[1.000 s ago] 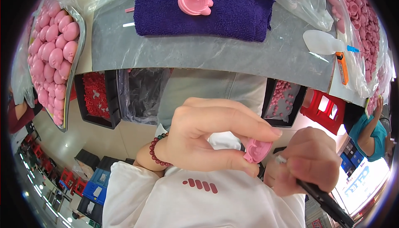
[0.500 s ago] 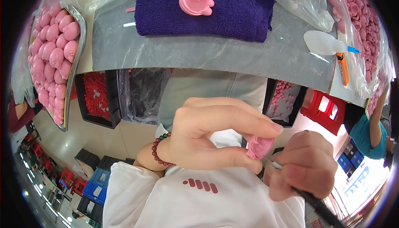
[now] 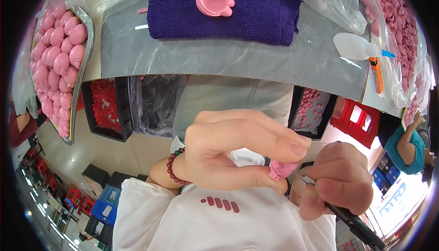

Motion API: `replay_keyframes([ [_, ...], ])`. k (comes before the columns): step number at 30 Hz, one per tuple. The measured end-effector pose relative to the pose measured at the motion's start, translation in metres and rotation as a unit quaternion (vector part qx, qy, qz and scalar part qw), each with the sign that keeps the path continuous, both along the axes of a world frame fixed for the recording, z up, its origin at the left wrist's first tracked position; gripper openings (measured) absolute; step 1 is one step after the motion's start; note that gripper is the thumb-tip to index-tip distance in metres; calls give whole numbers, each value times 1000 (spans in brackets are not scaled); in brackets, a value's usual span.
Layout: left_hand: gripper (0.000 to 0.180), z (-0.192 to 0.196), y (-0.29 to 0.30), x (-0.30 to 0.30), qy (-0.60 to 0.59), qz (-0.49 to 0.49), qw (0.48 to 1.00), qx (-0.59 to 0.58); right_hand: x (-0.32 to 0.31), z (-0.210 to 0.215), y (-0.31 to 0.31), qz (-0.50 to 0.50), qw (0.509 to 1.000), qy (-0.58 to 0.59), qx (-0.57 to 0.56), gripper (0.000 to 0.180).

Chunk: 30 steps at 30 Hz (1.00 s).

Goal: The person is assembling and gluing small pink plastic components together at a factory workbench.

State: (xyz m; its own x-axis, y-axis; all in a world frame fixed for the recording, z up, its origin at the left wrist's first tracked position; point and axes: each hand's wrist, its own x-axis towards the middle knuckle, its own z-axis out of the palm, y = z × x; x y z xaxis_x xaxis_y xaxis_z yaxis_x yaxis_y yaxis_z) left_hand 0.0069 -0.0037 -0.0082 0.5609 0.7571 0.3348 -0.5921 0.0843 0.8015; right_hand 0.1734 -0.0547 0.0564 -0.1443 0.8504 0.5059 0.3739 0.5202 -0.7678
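Observation:
In front of my chest my left hand point(image 3: 224, 143) pinches a small pink plastic part point(image 3: 280, 169) between thumb and fingertips. Much of that part is hidden by the fingers. My right hand point(image 3: 340, 178) is closed around a slim craft knife point(image 3: 354, 226) with a black handle and metal tip. Its thin point is close to the pink part's right side; whether they touch I cannot tell. Beyond both hands, a round pink plastic piece point(image 3: 211, 0) with two small lobes lies on a folded purple towel point(image 3: 265, 20).
A tray of pink rounded pieces point(image 3: 61, 63) stands at left, and a heap of pink parts point(image 3: 398, 26) at right. On the grey tabletop point(image 3: 219, 61) lie a white bottle point(image 3: 352, 46) and an orange cutter point(image 3: 376, 75). Black bins point(image 3: 123, 132) sit below. Another person point(image 3: 404, 148) is at right.
The pink part has turned in my left fingers, showing more of its outer side. Its fingertips have shifted slightly down. The craft knife has tilted a little with my right hand.

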Motion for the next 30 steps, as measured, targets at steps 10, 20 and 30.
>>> replay_keyframes([
  [10, 41, -3, -1, -1, 9, 4, 1000, 9, -2, -5, 0, 2, 1000, -10, 20, 34],
  [20, 40, -2, 1, -2, 9, 7, 1000, 9, -2, -6, 1, -19, 1000, -1, 14, 28],
  [30, 40, -3, -1, -1, 21, 30, 999, 21, 0, -8, 2, -21, 1000, -4, -3, 28],
])
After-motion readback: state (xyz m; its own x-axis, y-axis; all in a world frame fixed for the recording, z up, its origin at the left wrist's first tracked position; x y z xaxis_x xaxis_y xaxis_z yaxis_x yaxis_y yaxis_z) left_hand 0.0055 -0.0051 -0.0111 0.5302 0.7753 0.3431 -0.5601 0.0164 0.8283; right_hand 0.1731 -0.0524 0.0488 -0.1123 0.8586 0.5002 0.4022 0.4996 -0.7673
